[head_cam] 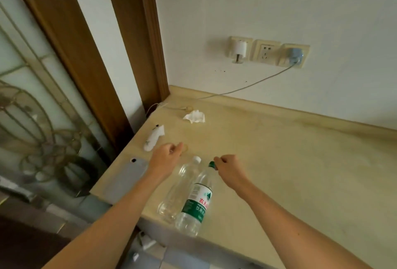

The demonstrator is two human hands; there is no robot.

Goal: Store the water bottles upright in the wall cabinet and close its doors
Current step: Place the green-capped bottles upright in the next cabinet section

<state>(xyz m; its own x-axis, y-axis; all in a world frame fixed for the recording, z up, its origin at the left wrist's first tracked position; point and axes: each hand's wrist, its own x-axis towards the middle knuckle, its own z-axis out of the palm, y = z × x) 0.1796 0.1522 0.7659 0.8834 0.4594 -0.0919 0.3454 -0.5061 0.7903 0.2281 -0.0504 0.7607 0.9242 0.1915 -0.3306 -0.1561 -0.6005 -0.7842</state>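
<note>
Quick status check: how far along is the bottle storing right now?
Nothing looks stored yet: the labelled bottle and the clear bottle stand on the counter. In hand: the right hand is at the labelled bottle's green cap; the left hand hovers curled near the clear one. Left: both bottles into the cabinet, doors closed; no cabinet is in view.

It looked like a lived-in home — a beige countertop (279,161) ran along a white wall with a row of wall sockets (267,52), one holding a charger plug and cable. A wood-framed door with patterned frosted glass (28,88) stood beside it — domestic, slightly cluttered with crumpled tissues (194,116).
</note>
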